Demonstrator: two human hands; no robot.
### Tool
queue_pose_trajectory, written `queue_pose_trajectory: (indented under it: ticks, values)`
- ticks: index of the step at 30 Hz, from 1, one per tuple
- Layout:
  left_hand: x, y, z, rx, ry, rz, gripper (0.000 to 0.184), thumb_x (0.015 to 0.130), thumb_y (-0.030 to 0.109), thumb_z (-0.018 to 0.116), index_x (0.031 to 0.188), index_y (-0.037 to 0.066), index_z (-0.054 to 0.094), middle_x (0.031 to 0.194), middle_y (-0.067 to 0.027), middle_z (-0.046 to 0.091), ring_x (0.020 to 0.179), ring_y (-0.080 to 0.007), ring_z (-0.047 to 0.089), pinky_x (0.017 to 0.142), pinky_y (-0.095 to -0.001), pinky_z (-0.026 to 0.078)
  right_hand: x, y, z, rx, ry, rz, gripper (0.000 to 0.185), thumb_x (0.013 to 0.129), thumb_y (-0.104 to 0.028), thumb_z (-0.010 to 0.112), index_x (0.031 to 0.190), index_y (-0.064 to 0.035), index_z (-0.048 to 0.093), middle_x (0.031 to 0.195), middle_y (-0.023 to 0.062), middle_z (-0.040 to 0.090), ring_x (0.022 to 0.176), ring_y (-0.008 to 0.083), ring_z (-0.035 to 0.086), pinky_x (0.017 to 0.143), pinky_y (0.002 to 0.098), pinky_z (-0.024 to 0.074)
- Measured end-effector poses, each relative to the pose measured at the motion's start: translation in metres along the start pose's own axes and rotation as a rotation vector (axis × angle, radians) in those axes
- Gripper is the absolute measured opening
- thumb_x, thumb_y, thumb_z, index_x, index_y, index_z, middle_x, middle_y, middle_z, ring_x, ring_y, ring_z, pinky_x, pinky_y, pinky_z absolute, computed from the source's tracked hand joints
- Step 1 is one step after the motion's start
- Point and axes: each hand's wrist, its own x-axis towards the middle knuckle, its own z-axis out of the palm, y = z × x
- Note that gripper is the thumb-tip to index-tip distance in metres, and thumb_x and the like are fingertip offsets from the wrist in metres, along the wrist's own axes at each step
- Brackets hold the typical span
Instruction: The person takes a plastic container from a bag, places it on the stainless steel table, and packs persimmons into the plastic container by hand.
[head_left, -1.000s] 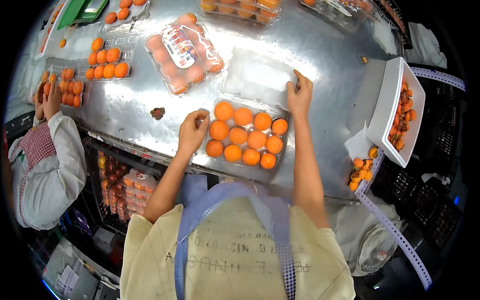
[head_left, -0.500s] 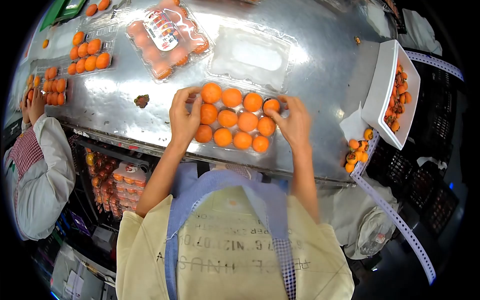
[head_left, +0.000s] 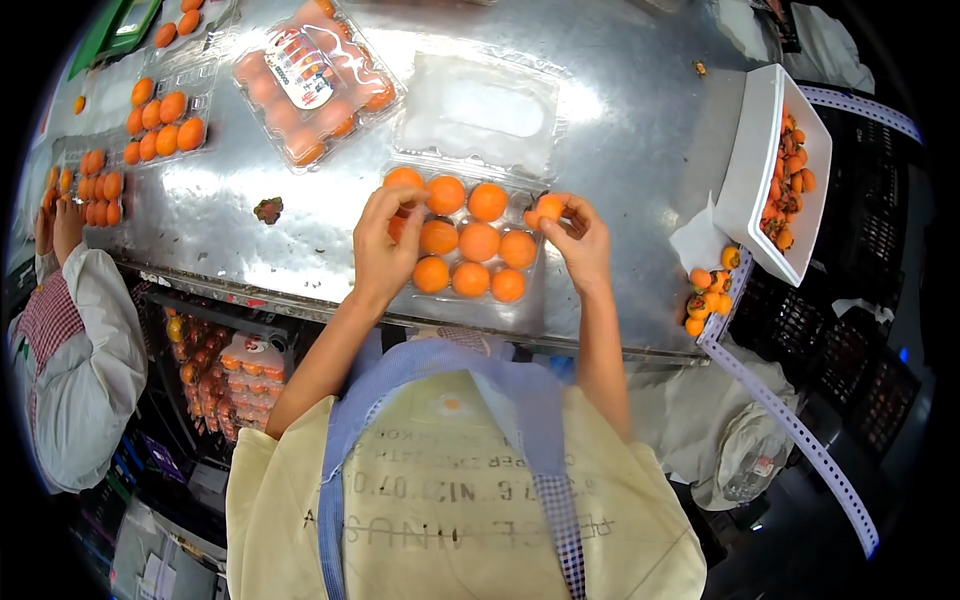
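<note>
An open clear plastic pack (head_left: 535, 275) lies in front of me, holding rows of orange persimmons (head_left: 479, 241). At its far right corner, my right hand (head_left: 582, 245) pinches one persimmon (head_left: 549, 207), which is lifted and tilted out of its place. My left hand (head_left: 385, 245) is bent over the left column, thumb apart from the fingers; it partly hides the persimmons there, and I see nothing gripped in it. The pack's clear lid (head_left: 480, 110) is folded back flat on the far side.
A closed, labelled pack (head_left: 315, 85) lies up left on the metal table (head_left: 250, 235). More filled trays (head_left: 165, 125) stand left, near a co-worker's hands (head_left: 65, 228). A white box (head_left: 745, 165) of persimmons leans at right, with loose persimmons (head_left: 708, 300) beside it. A dried calyx (head_left: 268, 210) lies left.
My right hand has raised the far-right persimmon partly out of its place. My left hand has shifted right, over the left column. The whole view has shifted slightly.
</note>
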Motion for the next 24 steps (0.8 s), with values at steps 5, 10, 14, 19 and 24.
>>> queue_pose_trajectory:
  ticks: [5, 10, 14, 19, 24]
  values:
    - [0.007, 0.045, 0.021, -0.089, -0.309, 0.193, 0.041, 0.079, 0.004, 0.067, 0.119, 0.004, 0.057, 0.115, -0.0105, 0.058, 0.1, -0.0209, 0.059, 0.084, -0.0305, 0.049, -0.021, -0.035, 0.005, 0.405, -0.244, 0.119, 0.037, 0.079, -0.016, 0.071, 0.109, 0.0012, 0.059, 0.104, 0.0093, 0.063, 0.096, 0.0164, 0.061, 0.086, 0.0297, 0.0491]
    - [0.006, 0.043, 0.026, -0.651, -0.514, -0.187, 0.053, 0.081, -0.004, 0.065, 0.13, -0.001, 0.048, 0.132, -0.013, 0.05, 0.118, -0.021, 0.051, 0.097, -0.0351, 0.046, -0.031, -0.049, 0.01, 0.469, -0.238, 0.104, 0.035, 0.082, -0.013, 0.07, 0.111, 0.0013, 0.057, 0.102, 0.0101, 0.063, 0.092, 0.0148, 0.062, 0.082, 0.028, 0.051]
    - [0.006, 0.042, 0.016, -0.817, -0.528, -0.215, 0.052, 0.08, -0.008, 0.063, 0.129, -0.005, 0.046, 0.137, -0.0162, 0.045, 0.123, -0.0237, 0.048, 0.103, -0.0376, 0.043, -0.031, -0.061, 0.011, 0.51, -0.261, 0.114, 0.033, 0.083, -0.012, 0.07, 0.11, 0.001, 0.057, 0.1, 0.011, 0.063, 0.088, 0.0145, 0.063, 0.077, 0.0285, 0.0526]
    - [0.005, 0.039, 0.014, -0.783, -0.544, -0.181, 0.051, 0.08, -0.01, 0.062, 0.128, -0.006, 0.047, 0.139, -0.018, 0.043, 0.123, -0.0253, 0.048, 0.104, -0.0396, 0.042, -0.033, -0.072, 0.022, 0.386, -0.239, 0.054, 0.031, 0.083, -0.012, 0.07, 0.108, 0.0016, 0.057, 0.094, 0.0106, 0.063, 0.086, 0.0147, 0.063, 0.074, 0.0269, 0.0529]
    - [0.006, 0.034, 0.012, -0.808, -0.524, -0.218, 0.052, 0.083, 0.002, 0.065, 0.131, -0.005, 0.045, 0.136, -0.0184, 0.046, 0.121, -0.026, 0.05, 0.102, -0.0394, 0.043, -0.028, -0.07, 0.025, 0.313, -0.218, 0.075, 0.032, 0.081, -0.011, 0.071, 0.107, 0.0017, 0.057, 0.09, 0.0086, 0.062, 0.083, 0.0137, 0.062, 0.072, 0.0246, 0.0527]
